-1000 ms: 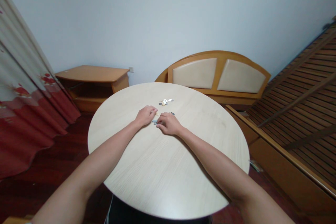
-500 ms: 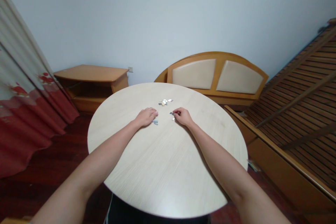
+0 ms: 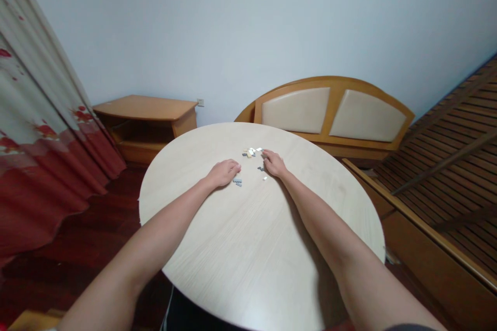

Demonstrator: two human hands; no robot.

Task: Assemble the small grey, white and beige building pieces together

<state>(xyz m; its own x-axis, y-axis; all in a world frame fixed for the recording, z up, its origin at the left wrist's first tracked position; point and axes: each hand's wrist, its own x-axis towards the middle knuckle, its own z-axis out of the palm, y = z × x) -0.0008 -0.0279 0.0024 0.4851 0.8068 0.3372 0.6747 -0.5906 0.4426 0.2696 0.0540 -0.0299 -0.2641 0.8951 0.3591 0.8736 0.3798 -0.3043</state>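
Note:
My left hand (image 3: 225,172) rests on the round table (image 3: 256,248), fingers laid loosely down with no held piece showing. Just below its fingertips are several small grey pieces (image 3: 237,182), perhaps building bricks. My right hand (image 3: 275,164) is stretched toward the right edge of a small pile of white, tan and dark pieces (image 3: 250,153), its fingers extended and seemingly holding nothing. A few dark pieces (image 3: 260,168) lie beside the right thumb. Nearer to me is one small white piece (image 3: 265,178). The pieces are too small to identify surely.
Beyond the table stand a wooden cabinet (image 3: 147,106) on the left and a padded headboard (image 3: 295,108) against the wall. A slatted wooden frame (image 3: 454,155) leans at the right. A red and white curtain (image 3: 50,129) hangs on the left.
My right hand has moved from the dark pieces up toward the pile, leaving them on the table. The left hand stays nearly still, with more of the grey pieces showing. The view has shifted slightly.

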